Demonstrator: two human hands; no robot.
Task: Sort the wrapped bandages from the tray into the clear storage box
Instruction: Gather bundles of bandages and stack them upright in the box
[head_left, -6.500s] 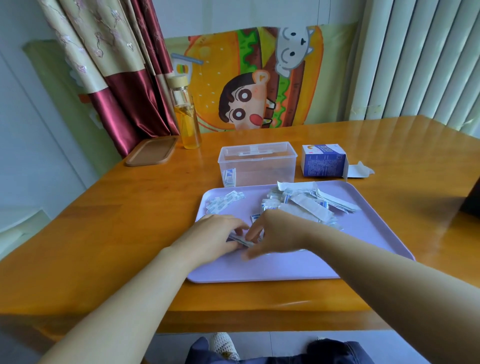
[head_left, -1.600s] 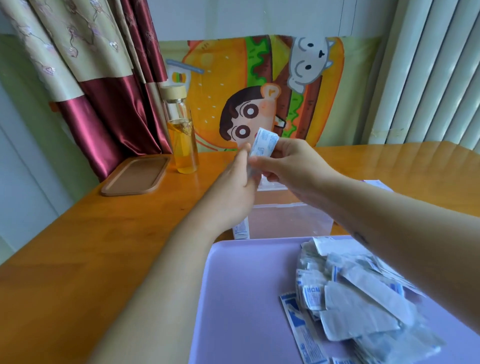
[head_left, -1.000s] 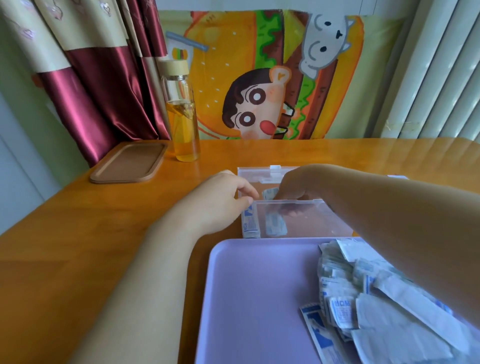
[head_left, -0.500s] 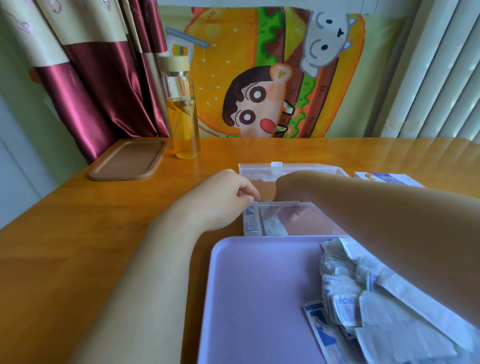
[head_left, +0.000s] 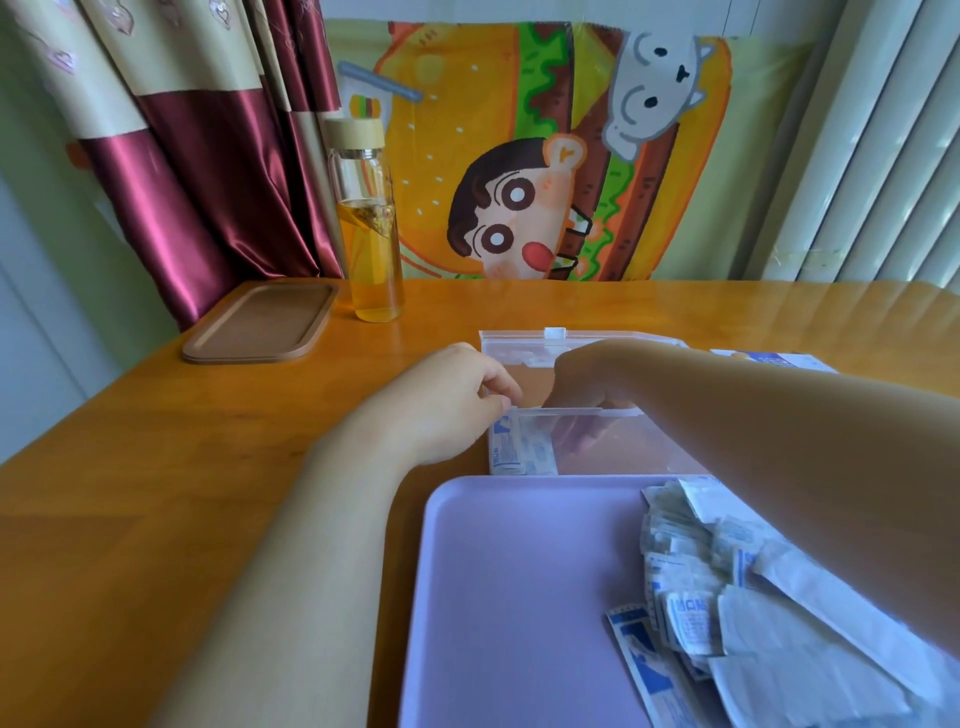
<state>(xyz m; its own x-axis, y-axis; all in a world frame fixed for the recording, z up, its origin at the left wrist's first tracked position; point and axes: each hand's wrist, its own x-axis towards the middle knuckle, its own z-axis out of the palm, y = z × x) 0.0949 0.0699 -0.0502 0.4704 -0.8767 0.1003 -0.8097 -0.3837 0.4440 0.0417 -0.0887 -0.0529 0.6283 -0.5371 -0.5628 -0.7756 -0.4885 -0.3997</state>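
Left grip (head_left: 447, 405) pinches the clear storage box (head_left: 623, 447) corner; right grip (head_left: 582, 379) inside, unreadable through its wall. Glass bottle (head_left: 371, 244), brown tray (head_left: 260, 322) beyond.

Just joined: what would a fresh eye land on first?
The cartoon burger cloth on the back wall grabs the eye first. Mid-table, the left hand grips the clear storage box at its near-left corner while the right hand reaches inside. Nearest, wrapped bandages heap on the right of the lilac tray.
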